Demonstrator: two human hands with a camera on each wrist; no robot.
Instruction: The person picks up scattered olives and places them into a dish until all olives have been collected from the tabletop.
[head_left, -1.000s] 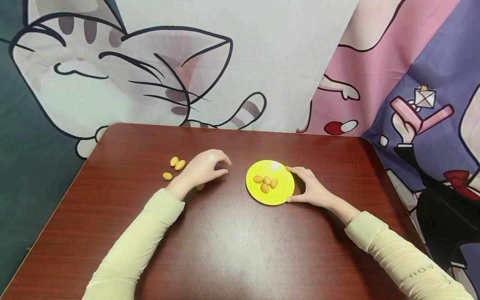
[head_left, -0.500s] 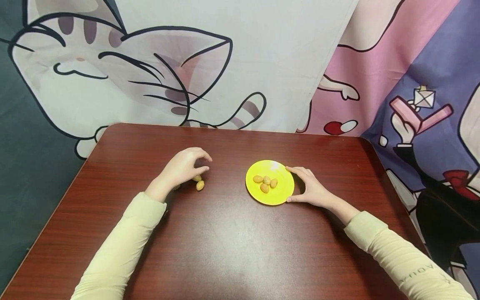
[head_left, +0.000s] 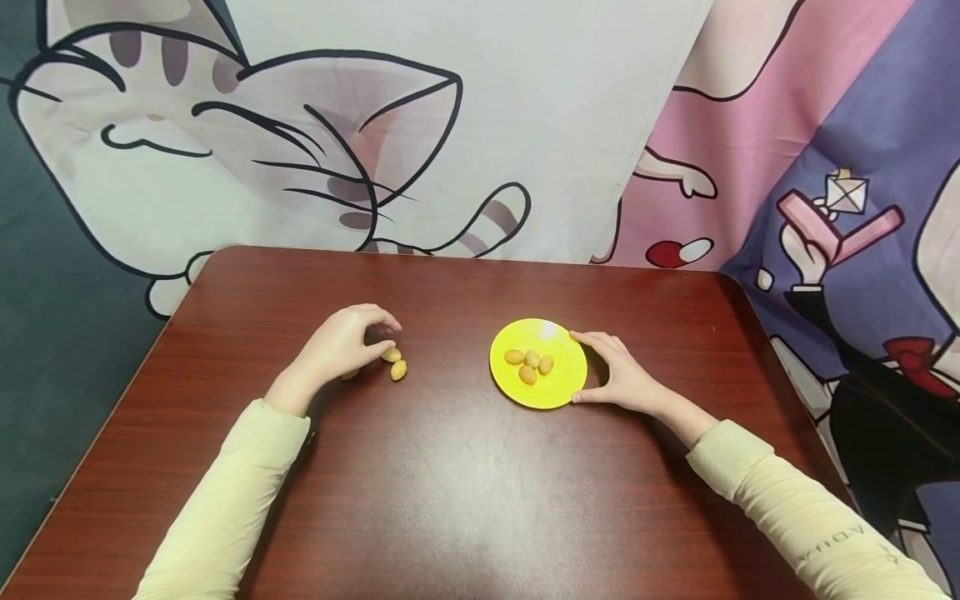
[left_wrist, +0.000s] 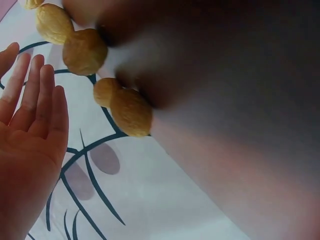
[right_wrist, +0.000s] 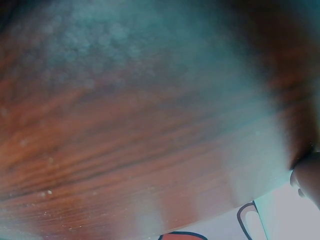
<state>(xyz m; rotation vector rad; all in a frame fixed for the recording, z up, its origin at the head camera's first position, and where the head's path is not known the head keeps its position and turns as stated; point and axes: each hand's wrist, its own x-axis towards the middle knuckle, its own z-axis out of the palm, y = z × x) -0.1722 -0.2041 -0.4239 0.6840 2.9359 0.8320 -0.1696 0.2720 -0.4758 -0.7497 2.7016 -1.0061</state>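
Note:
My left hand [head_left: 343, 343] hovers over small yellow oval fruits [head_left: 398, 370] that look like kumquats. In the left wrist view its fingers [left_wrist: 46, 107] are straight and apart from the nearby fruits [left_wrist: 131, 112]. Some fruits are partly or wholly hidden behind this hand in the head view. My right hand [head_left: 626, 375] holds the right rim of a yellow plate [head_left: 510, 392], thumb at the near side and fingers at the far side. Several similar fruits [head_left: 528, 374] lie together on the plate. The right wrist view shows mostly blurred tabletop.
Both arms reach over a dark red-brown wooden table [head_left: 450, 500]. Behind its far edge hangs a white cloth [head_left: 570, 125] with a cartoon cat print. A pink and purple printed cloth [head_left: 825, 125] hangs at the right.
My left hand has moved left, away from the plate and over the loose fruits, then slightly lower. The right hand and the plate stay in place; the head view shifts slightly.

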